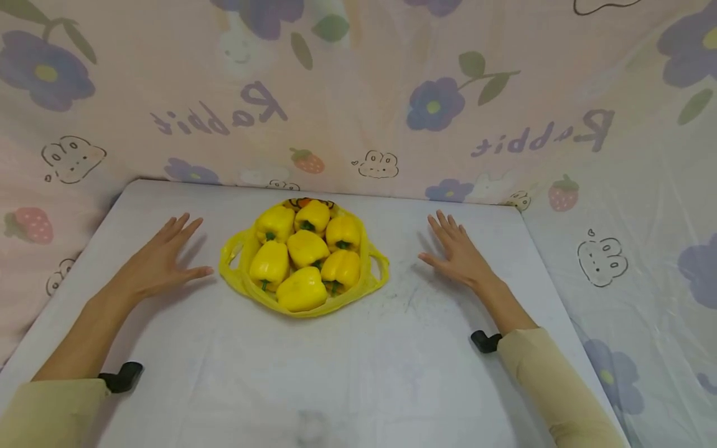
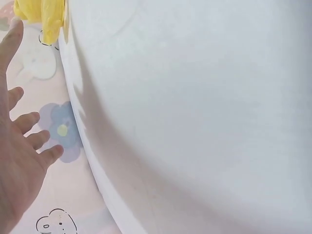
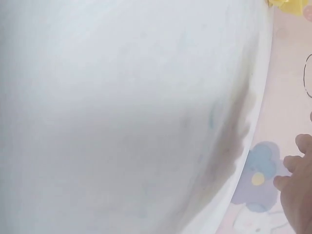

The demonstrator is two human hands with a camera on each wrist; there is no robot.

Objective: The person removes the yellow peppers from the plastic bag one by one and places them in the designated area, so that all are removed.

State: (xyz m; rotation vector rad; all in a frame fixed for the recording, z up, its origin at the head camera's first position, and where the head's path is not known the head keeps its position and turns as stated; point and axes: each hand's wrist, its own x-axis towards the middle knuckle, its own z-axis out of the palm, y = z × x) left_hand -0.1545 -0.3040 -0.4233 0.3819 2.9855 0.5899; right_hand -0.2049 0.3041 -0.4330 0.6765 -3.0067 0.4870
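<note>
A yellow bag [image 1: 252, 291] with two loop handles lies spread on the white table, its mouth open upward. Several yellow bell peppers [image 1: 302, 289] with green stems sit inside it. To the bag's left, my left hand [image 1: 162, 261] hovers with fingers spread, its thumb pointing at the left handle [image 1: 229, 255]. My right hand [image 1: 456, 252] is held farther off on the other side, fingers straight, thumb toward the right handle [image 1: 381, 264]. Both hands hold nothing. In the left wrist view a yellow edge of the bag [image 2: 51, 22] shows beyond the thumb.
The white table [image 1: 336, 379] carries faint smudges right of the bag. Behind it hangs a pink curtain [image 1: 347, 118] printed with flowers, rabbits and strawberries, which also closes in both sides. Black wrist devices [image 1: 123, 377] stick out at both sleeve cuffs.
</note>
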